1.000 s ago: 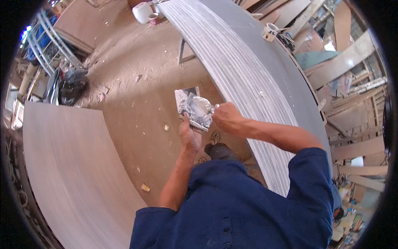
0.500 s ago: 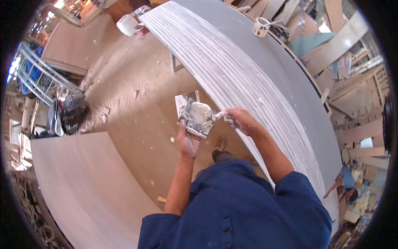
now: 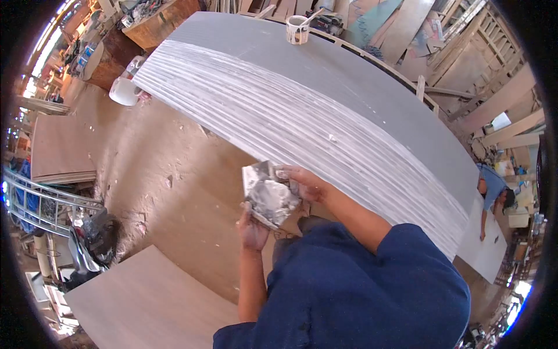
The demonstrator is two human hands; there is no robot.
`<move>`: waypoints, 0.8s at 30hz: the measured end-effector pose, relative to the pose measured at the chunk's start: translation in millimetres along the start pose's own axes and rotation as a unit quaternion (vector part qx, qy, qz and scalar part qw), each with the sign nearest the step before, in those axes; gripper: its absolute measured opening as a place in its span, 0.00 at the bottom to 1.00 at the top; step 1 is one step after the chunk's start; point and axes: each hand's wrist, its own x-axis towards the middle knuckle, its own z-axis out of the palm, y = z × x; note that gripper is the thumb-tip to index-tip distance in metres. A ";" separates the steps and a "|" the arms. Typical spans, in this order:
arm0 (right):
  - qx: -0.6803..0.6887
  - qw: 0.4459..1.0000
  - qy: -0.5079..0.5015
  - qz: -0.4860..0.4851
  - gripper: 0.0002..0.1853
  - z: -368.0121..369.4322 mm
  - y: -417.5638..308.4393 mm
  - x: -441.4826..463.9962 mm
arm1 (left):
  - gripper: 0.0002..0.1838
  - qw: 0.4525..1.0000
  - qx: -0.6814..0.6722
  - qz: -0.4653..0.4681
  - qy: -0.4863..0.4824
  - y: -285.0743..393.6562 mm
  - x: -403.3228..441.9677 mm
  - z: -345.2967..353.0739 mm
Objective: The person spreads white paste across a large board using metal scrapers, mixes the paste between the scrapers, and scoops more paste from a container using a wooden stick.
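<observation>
My left hand [image 3: 254, 230] holds a flat board [image 3: 251, 178] from below, its thumb over the near edge. White paste [image 3: 272, 196] is heaped on the board. At the board's right edge, my right hand [image 3: 303, 183] has closed fingers smeared with white; what they grip is hidden. Just beyond both hands lies a long grey panel [image 3: 250, 41] whose near part is covered in white-streaked ridges [image 3: 290, 119].
A white tub [image 3: 297, 30] with a stick stands at the panel's far edge. A white container [image 3: 123, 91] is at the left end. A plain board [image 3: 151, 302] lies lower left. Another person [image 3: 494, 189] bends over a pale sheet [image 3: 483, 247] at right.
The view has turned to the right, bringing the other person more fully into sight. My right hand has come in from beside the board to its upper right edge.
</observation>
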 end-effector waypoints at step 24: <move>-0.205 0.728 0.644 -0.116 0.26 -276.3 -6.2 -172.4 | 0.29 0.989 0.079 -0.127 0.003 12.2 93.8 14.6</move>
